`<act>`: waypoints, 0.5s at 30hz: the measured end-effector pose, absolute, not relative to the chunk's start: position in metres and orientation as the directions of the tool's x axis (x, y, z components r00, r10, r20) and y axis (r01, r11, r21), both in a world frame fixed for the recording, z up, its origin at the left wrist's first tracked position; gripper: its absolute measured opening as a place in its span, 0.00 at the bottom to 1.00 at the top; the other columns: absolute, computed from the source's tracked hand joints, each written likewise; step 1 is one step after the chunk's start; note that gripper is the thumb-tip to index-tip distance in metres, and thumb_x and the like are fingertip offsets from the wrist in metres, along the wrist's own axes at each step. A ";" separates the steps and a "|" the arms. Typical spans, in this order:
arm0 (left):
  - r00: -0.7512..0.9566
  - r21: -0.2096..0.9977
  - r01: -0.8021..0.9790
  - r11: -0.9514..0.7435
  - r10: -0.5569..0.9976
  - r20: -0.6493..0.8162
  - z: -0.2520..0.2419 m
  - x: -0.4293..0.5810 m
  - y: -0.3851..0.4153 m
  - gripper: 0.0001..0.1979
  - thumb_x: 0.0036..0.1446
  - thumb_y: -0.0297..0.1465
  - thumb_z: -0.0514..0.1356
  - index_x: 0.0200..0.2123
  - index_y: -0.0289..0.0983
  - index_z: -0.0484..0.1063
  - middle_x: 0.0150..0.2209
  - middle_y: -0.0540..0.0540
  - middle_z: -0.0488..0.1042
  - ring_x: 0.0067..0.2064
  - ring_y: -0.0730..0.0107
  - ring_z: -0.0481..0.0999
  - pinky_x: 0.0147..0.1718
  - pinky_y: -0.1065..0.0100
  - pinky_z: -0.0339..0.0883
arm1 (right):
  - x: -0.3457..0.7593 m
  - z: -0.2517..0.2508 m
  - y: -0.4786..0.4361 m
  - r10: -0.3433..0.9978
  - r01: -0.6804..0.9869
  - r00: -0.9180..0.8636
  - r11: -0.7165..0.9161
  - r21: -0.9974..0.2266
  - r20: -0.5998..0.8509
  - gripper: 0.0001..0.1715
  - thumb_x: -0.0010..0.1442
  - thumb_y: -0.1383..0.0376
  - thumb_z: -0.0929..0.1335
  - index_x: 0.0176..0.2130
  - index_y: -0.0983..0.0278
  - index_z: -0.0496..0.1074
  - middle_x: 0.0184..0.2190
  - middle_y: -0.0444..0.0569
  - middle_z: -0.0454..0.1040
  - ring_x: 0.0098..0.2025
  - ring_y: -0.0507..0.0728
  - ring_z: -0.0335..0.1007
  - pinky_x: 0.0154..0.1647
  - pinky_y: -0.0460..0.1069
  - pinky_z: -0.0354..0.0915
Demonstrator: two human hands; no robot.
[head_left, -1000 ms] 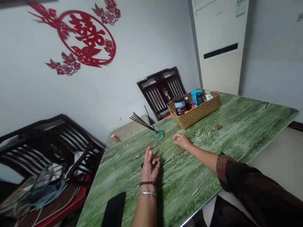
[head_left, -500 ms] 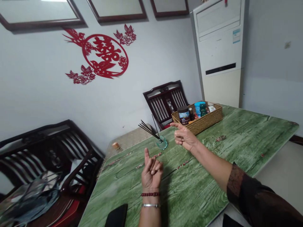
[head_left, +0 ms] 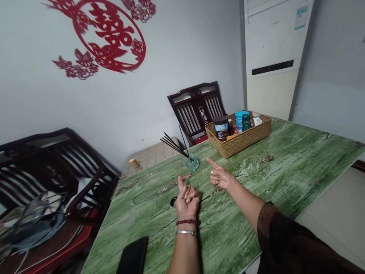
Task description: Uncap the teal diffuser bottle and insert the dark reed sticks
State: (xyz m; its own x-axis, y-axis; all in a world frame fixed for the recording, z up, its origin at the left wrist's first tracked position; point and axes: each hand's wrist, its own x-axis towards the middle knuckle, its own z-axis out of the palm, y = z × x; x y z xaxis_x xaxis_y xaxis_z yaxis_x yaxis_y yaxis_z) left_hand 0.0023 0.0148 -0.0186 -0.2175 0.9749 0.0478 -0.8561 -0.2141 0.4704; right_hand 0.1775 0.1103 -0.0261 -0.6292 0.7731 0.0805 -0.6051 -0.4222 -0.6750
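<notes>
My left hand (head_left: 187, 200) is palm up over the green table, its index finger stretched out and the other fingers curled in. Nothing shows in it. A red bead bracelet (head_left: 186, 222) and a silver bangle (head_left: 186, 232) circle that wrist. Partly hidden beside it lies a small round black object (head_left: 172, 201). My right hand (head_left: 221, 177) points its index finger toward the far left, with the remaining fingers folded and nothing visible in them. Just beyond both hands stands a reed diffuser (head_left: 191, 162) with dark sticks in a teal glass.
A wicker basket (head_left: 245, 140) holding a dark-lidded jar (head_left: 221, 128) and other containers stands on the green marbled table (head_left: 137, 224). A black phone-like object (head_left: 132, 255) lies at front left. Dark wooden chairs (head_left: 196, 110) stand behind and left.
My right hand has come down, away from the basket's front. My left hand has shifted slightly right, and the round black object now shows beside it. The view has tilted downward.
</notes>
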 end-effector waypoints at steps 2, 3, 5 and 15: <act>-0.216 0.483 -0.850 -0.211 0.975 0.046 -0.021 -0.003 0.016 0.29 0.58 0.17 0.60 0.59 0.49 0.70 0.19 0.60 0.53 0.16 0.84 0.56 0.20 0.83 0.57 | 0.178 -0.034 0.111 0.770 -0.609 -0.634 -0.437 -0.662 0.074 0.52 0.46 0.69 0.74 0.66 0.52 0.59 0.15 0.27 0.42 0.18 0.47 0.31 0.21 0.43 0.39; -0.218 0.489 -0.846 -0.213 0.975 0.047 -0.022 -0.005 0.016 0.29 0.58 0.17 0.60 0.58 0.49 0.70 0.19 0.60 0.53 0.16 0.84 0.56 0.20 0.83 0.57 | 0.178 -0.034 0.112 0.771 -0.617 -0.632 -0.438 -0.654 0.079 0.53 0.46 0.69 0.74 0.67 0.52 0.58 0.15 0.27 0.42 0.18 0.47 0.31 0.21 0.43 0.39; -0.220 0.491 -0.845 -0.211 0.975 0.040 -0.022 -0.011 0.017 0.29 0.58 0.16 0.60 0.58 0.49 0.70 0.19 0.60 0.54 0.16 0.85 0.56 0.20 0.83 0.57 | 0.179 -0.031 0.113 0.769 -0.624 -0.634 -0.442 -0.645 0.085 0.53 0.46 0.70 0.74 0.67 0.52 0.58 0.14 0.27 0.42 0.18 0.47 0.30 0.21 0.43 0.38; -0.188 0.460 -0.870 -0.176 0.982 0.021 -0.022 -0.015 0.015 0.29 0.61 0.15 0.55 0.60 0.47 0.68 0.19 0.60 0.54 0.16 0.85 0.57 0.18 0.82 0.57 | 0.174 -0.034 0.114 0.731 -0.606 -0.676 -0.481 -0.634 0.091 0.49 0.45 0.71 0.75 0.64 0.54 0.63 0.14 0.26 0.46 0.17 0.45 0.33 0.21 0.44 0.37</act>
